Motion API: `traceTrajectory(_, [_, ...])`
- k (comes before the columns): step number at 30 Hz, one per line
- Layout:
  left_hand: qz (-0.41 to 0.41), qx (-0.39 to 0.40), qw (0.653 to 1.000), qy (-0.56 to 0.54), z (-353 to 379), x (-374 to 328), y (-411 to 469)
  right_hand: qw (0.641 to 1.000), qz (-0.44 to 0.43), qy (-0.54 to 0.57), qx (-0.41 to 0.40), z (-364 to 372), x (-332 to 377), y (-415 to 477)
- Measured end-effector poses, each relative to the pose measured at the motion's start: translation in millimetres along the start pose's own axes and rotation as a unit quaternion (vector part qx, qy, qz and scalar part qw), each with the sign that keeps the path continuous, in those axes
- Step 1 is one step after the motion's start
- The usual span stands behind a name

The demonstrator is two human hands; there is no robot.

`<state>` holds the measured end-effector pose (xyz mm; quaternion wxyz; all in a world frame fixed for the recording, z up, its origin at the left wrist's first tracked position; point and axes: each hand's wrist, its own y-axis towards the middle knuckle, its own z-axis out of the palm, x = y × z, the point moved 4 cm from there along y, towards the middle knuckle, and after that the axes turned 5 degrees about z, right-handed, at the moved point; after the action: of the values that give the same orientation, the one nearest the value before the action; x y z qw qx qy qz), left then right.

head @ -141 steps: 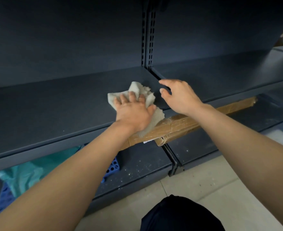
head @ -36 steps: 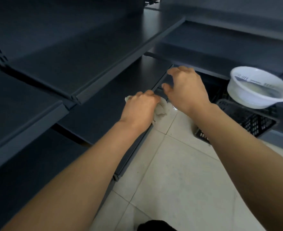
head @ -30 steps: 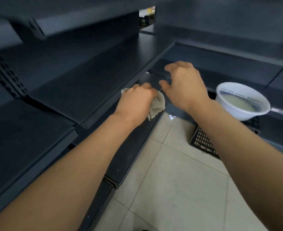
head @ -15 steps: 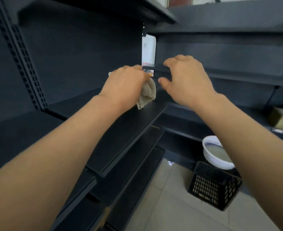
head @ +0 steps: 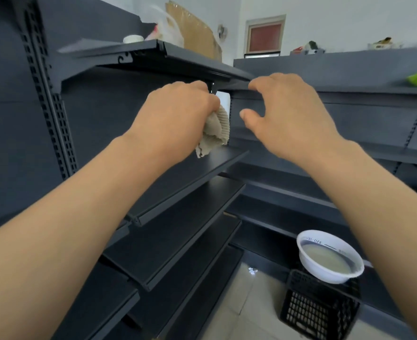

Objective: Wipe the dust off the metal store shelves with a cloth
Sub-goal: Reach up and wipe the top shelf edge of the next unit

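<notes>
Cloth (head: 214,130) bunched in left hand (head: 175,119)

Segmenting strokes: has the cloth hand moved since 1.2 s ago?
Yes: the left hand, gripping the cloth, rose from near the floor to just under the top shelf.

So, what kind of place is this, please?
Probably a shop, closed or being set up: rows of mostly bare metal shelves on slotted uprights, cardboard stored on top, a basin on a crate.

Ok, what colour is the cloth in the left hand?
Pale greyish beige; the cloth, gripped by the left hand, shows best in the head view.
</notes>
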<state>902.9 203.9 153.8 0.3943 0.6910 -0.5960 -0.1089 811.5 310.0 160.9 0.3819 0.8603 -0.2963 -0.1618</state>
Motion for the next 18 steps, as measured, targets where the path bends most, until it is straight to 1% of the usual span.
traceTrajectory(3, [-0.007,-0.02,1.0,0.002,4,-15,28,1.0,-0.006,-0.002,-0.006,2,-30,12])
traceTrajectory(7, [-0.003,-0.038,0.999,0.016,29,-43,75,0.999,-0.025,-0.012,-0.016,15,-80,27])
traceTrajectory(12, [-0.018,-0.05,0.999,0.013,74,-71,132,0.998,-0.062,-0.028,0.013,48,-141,44])
traceTrajectory(18, [-0.018,-0.03,0.999,-0.006,139,-97,189,0.997,-0.062,-0.032,0.04,103,-203,71])
